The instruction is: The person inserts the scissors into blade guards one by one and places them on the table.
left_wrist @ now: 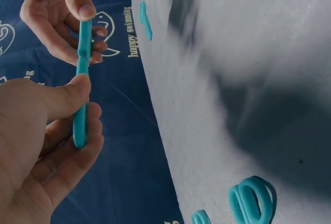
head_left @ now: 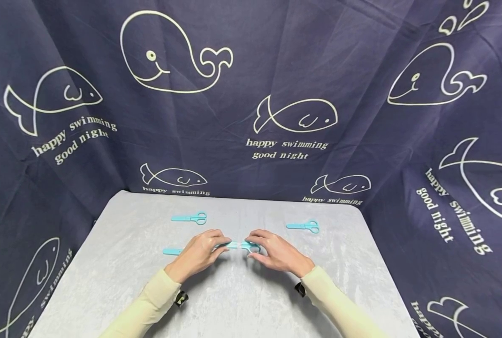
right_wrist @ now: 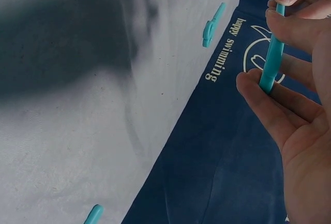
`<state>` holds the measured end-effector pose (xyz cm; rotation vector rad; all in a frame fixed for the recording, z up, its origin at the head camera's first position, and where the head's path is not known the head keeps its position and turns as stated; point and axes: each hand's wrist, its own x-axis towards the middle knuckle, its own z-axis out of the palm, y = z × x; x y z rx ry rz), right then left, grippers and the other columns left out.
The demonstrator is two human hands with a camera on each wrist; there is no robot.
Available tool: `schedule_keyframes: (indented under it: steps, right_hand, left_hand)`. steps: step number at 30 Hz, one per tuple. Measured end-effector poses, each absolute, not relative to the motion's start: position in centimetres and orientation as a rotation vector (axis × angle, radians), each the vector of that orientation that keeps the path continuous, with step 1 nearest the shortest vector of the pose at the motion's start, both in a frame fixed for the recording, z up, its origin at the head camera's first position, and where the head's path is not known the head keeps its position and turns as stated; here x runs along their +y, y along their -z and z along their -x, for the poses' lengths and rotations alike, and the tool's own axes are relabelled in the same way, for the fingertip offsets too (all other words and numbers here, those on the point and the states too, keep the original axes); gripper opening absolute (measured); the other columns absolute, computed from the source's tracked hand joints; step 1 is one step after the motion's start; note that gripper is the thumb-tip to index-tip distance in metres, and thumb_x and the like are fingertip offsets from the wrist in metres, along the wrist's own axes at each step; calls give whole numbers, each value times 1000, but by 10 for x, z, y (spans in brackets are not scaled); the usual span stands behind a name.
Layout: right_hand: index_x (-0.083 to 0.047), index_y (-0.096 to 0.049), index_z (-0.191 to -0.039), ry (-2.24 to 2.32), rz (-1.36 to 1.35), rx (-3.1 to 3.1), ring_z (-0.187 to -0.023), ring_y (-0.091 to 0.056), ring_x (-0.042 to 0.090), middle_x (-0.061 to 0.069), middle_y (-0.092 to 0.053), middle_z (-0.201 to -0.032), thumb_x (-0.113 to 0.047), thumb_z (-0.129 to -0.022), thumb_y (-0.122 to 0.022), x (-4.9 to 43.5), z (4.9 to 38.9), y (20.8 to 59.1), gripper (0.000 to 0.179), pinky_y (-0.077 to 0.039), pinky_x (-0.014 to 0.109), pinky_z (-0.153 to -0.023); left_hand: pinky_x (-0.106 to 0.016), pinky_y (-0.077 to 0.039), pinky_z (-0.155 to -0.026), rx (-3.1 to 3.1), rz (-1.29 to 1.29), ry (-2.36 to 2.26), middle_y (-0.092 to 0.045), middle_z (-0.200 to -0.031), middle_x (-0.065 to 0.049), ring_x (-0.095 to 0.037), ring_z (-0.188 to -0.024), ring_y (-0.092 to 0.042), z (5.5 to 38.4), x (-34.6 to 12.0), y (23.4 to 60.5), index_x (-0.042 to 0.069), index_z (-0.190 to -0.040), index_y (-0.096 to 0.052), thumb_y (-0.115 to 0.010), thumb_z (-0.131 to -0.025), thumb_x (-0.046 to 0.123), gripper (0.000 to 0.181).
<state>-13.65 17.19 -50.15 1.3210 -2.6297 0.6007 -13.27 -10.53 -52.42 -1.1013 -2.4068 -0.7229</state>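
A pair of turquoise scissors (head_left: 234, 245) is held level between both hands, raised above the table in the wrist views. My left hand (head_left: 202, 251) pinches its blade end, which looks covered by a turquoise sheath (left_wrist: 79, 125), between thumb and fingers. At the other end, my right hand (head_left: 278, 252) grips the finger loops (right_wrist: 272, 63), thumb on the near side and fingers behind. Another turquoise pair of scissors (head_left: 171, 251) lies beside the left hand, its handle part hidden behind that hand.
Two more turquoise scissors lie on the grey table (head_left: 234, 300): one pair (head_left: 189, 218) at the back left, one (head_left: 303, 226) at the back right. A dark blue curtain (head_left: 242, 61) with white fish and whale drawings hangs behind and along both sides.
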Motion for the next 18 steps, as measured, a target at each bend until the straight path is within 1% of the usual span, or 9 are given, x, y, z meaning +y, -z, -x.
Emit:
schedule_keyframes:
  steps: [6,11,18]
  right_hand:
    - [-12,-66,-123,-604,-1318,-2624,-109,-60,14,2,-60,-121,-29,-91,-71,172,136,502,37,-52,31,-91]
    - [-11,-65,-123,-604,-1319,-2633,-109,-60,14,3,-61,-121,-29,-91,-71,172,136,502,37,-52,31,-91]
    - [-11,-65,-123,-589,-1333,-2666,-107,-59,11,1,-60,-120,-32,-93,-68,172,136,501,37,-52,28,-91]
  left_hand:
    - [-25,-53,-68,-2406,1099,707,-64,-89,9,-4,-79,-57,134,-104,523,15,-105,-75,-81,-82,18,24]
    - [-24,-53,-68,-2414,1103,694,-64,-89,9,-4,-79,-57,134,-103,522,15,-105,-75,-80,-83,20,23]
    - [-24,-52,-68,-2401,1117,659,-63,-88,9,-5,-79,-57,134,-102,525,15,-104,-76,-78,-85,23,21]
